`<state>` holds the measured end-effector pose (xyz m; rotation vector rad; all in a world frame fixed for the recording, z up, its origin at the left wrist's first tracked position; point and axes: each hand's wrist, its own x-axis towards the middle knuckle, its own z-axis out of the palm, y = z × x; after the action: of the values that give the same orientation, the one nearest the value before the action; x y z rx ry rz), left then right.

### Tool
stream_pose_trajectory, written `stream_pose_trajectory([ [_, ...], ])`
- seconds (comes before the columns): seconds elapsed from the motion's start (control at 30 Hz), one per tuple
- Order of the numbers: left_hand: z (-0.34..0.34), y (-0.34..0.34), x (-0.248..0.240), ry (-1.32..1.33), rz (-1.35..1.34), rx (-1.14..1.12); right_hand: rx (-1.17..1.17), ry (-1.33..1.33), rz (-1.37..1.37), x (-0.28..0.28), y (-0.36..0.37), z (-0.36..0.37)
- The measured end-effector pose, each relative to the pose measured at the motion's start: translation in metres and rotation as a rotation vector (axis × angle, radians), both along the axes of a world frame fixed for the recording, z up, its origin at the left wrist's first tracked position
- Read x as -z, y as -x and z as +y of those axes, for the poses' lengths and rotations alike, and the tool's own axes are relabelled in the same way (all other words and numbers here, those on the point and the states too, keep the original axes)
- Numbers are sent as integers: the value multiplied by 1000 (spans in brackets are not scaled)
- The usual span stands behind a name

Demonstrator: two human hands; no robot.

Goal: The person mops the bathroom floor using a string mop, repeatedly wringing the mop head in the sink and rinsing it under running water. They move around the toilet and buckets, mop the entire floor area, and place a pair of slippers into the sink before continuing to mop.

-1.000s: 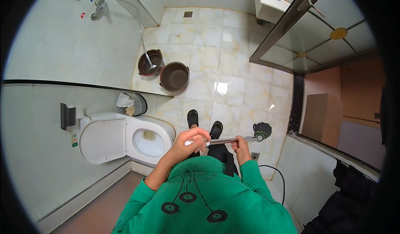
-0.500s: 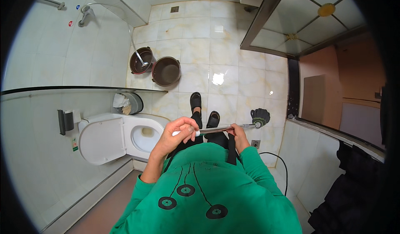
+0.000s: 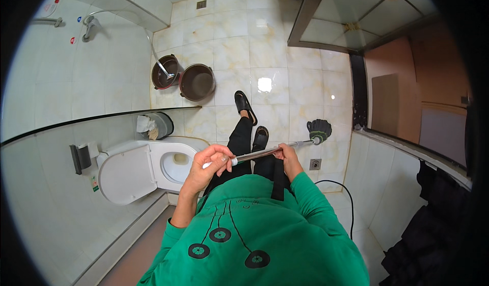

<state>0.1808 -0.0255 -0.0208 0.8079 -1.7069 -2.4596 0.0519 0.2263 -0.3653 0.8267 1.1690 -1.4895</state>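
Observation:
A mop with a dark grey string head (image 3: pixel 319 129) and a metal pole (image 3: pixel 257 153) lies slantwise across the front of my body. Its head rests on the tiled floor at the right. Near the white end of the pole, my left hand (image 3: pixel 213 163) has its fingers curled round the grip. Farther along, my right hand (image 3: pixel 290 161) is closed on the pole on the side toward the mop head. A black strap hangs just below the right hand. The palm sides of both hands are partly hidden.
Left of me stands a white toilet (image 3: pixel 173 166) with its lid raised, beside a waste bin (image 3: pixel 161 126) holding paper. Two brown buckets (image 3: pixel 197 83) stand farther off, a shower head in one. A glass partition edge (image 3: pixel 102 121) runs at left; a framed door (image 3: pixel 351 19) stands at right.
One foot has stepped forward and the view has shifted slightly. The mop pole tilts a little more, its head end farther from me. Both hands keep their hold.

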Motion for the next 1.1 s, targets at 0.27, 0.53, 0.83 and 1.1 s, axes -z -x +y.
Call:
stream_pose_trajectory([
  [0.27, -5, 9, 12, -62, 59, -42, 34, -38, -50, -23, 8, -7],
  [0.53, -11, 9, 15, -97, 39, -96, -37, -45, -91, -7, 10, -6],
  [0.83, -3, 15, 8, -55, 16, -114, 111, -20, -30, 1, 3, -12],
  [1.1, 5, 6, -5, -30, 30, -104, 63, -92, -33, -53, 14, -16],
])
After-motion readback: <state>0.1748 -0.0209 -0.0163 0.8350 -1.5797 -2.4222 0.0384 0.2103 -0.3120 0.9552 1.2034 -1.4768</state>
